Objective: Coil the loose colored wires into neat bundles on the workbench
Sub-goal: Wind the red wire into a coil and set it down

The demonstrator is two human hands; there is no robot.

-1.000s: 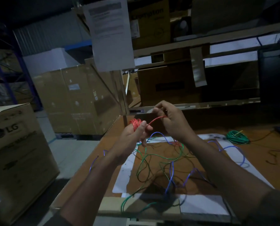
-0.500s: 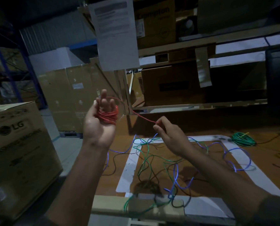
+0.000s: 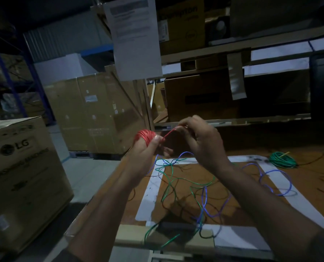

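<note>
1. Head view, far left: a large brown cardboard box with LG lettering (image 3: 23,178) stands on the floor beside the table, with bigger wrapped brown cartons (image 3: 89,114) behind it.
2. Left hand (image 3: 145,148) is raised above the near-left part of the orange-brown wooden table (image 3: 308,178). Its fingers (image 3: 155,141) are clenched round a tight coil of red wire (image 3: 145,136), which is wrapped about the hand, the thumb pressing on the windings.
3. A short free run of that red wire stretches from the coil up and right to the right hand (image 3: 202,142), which is held just beside the left one at the same height. Its fingertips (image 3: 179,128) pinch the wire's end; the other fingers are curled loosely.
4. Above the hands a white printed paper sheet (image 3: 134,38) hangs from the shelving.
5. Below the hands, on a white taped rectangle (image 3: 150,195) marked on the table, lie loose wires in a tangle: a thin green wire (image 3: 178,179) crossing a thin blue wire (image 3: 204,199), both trailing to the near edge.
6. Further right the blue wire forms open loops on the white tape.
7. Far right, well apart from the tangle, a finished coil of green wire (image 3: 282,160) with a yellow end lies flat on the table.
</note>
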